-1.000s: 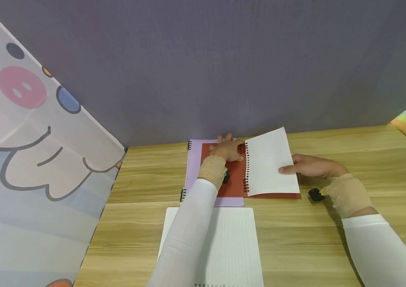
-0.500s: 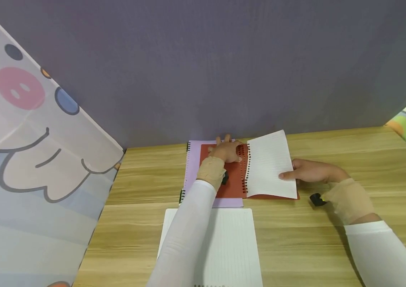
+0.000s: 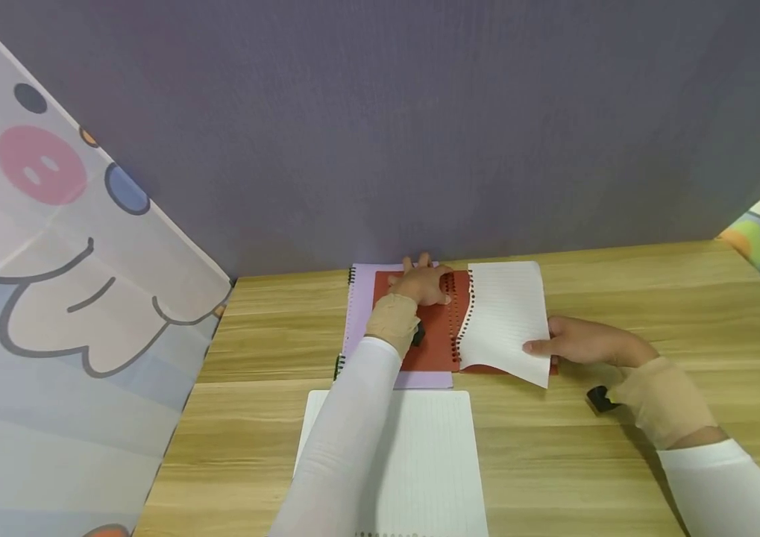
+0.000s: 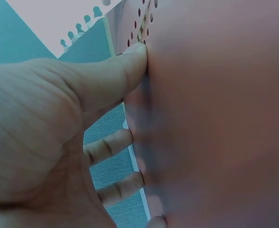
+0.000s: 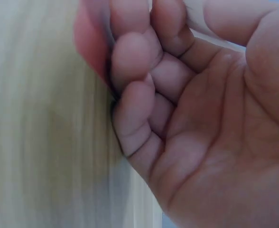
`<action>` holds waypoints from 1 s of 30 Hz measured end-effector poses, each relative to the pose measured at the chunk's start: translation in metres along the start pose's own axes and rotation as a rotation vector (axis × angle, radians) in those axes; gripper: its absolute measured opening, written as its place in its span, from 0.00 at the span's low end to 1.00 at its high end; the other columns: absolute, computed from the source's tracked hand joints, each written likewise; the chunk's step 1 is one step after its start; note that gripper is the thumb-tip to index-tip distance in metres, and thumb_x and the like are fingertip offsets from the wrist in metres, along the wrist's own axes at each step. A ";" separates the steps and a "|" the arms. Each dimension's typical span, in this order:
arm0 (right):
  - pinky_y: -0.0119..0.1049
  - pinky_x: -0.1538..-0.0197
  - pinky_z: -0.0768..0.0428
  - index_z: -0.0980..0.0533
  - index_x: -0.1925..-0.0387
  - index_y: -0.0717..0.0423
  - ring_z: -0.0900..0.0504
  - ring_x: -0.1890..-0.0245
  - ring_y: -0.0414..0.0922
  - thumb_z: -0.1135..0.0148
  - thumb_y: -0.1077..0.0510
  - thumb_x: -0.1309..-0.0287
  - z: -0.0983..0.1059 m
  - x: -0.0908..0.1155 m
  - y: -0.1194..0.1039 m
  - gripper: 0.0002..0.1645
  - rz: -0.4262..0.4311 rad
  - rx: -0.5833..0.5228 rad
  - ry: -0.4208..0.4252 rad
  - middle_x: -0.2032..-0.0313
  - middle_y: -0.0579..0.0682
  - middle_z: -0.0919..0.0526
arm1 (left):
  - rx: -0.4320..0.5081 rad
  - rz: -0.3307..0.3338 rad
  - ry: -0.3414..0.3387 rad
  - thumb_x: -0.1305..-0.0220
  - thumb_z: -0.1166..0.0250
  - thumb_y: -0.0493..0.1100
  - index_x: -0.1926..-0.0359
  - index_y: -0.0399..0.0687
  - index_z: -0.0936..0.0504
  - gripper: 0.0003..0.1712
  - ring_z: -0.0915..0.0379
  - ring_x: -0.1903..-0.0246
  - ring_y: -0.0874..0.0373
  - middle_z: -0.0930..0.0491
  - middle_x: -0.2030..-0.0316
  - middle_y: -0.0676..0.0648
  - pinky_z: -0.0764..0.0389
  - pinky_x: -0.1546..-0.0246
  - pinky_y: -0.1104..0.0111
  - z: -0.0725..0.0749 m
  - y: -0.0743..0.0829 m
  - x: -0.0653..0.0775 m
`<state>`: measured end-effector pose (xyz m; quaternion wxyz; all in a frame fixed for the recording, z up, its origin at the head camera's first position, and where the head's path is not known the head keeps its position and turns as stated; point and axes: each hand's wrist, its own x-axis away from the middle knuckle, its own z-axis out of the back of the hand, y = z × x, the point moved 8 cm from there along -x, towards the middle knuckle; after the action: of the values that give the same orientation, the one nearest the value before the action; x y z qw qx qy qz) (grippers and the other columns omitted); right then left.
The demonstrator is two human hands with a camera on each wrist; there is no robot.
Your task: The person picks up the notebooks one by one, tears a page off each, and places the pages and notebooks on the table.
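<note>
A red-covered notebook [image 3: 435, 350] lies open at the back of the table. My left hand [image 3: 423, 285] rests on it with spread fingers, the thumb against the perforated spine in the left wrist view. My right hand [image 3: 584, 340] pinches the right edge of a white lined sheet [image 3: 506, 317] between thumb and fingers. Punched holes [image 4: 78, 33] along the sheet's edge stand free of the spine near its top, while its lower end still meets the binding. In the right wrist view the fingers curl beside a red cover corner [image 5: 93, 35].
Under the red notebook lies a lilac spiral notebook [image 3: 361, 309]. A loose-looking lined page [image 3: 429, 455] with holes along its near edge lies in front, partly under the left arm. A grey wall [image 3: 380, 134] rises directly behind the wooden table [image 3: 272, 328].
My right hand has moved toward me with the sheet's edge. The sheet's upper end has come away from the spine and its lower corner now hangs past the red cover. The left hand stays put.
</note>
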<state>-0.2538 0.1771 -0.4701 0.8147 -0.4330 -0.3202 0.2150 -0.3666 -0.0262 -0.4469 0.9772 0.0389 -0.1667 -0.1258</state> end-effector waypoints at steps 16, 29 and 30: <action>0.39 0.66 0.31 0.29 0.61 0.58 0.30 0.71 0.46 0.47 0.44 0.40 0.001 -0.005 -0.001 0.20 -0.050 0.066 0.044 0.73 0.53 0.27 | -0.021 -0.051 0.163 0.36 0.49 0.47 0.36 0.60 0.48 0.29 0.39 0.43 0.38 0.41 0.39 0.41 0.31 0.61 0.45 0.001 0.018 0.013; 0.41 0.65 0.30 0.29 0.63 0.59 0.29 0.71 0.47 0.46 0.45 0.40 0.003 -0.003 -0.001 0.20 -0.073 0.066 0.057 0.73 0.53 0.27 | 0.038 -0.359 0.184 0.46 0.36 0.54 0.54 0.65 0.28 0.18 0.44 0.42 0.51 0.34 0.48 0.52 0.37 0.50 0.55 -0.001 0.013 0.040; 0.41 0.65 0.30 0.30 0.63 0.59 0.29 0.71 0.48 0.46 0.45 0.40 0.004 -0.003 -0.001 0.20 -0.074 0.065 0.055 0.73 0.53 0.27 | 0.031 -0.365 0.182 0.46 0.37 0.55 0.55 0.67 0.26 0.16 0.45 0.41 0.50 0.34 0.47 0.51 0.38 0.49 0.53 -0.003 0.013 0.043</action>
<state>-0.2587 0.1771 -0.4683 0.8444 -0.3998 -0.3062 0.1829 -0.3233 -0.0249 -0.4342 0.9484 0.0948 -0.0699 -0.2944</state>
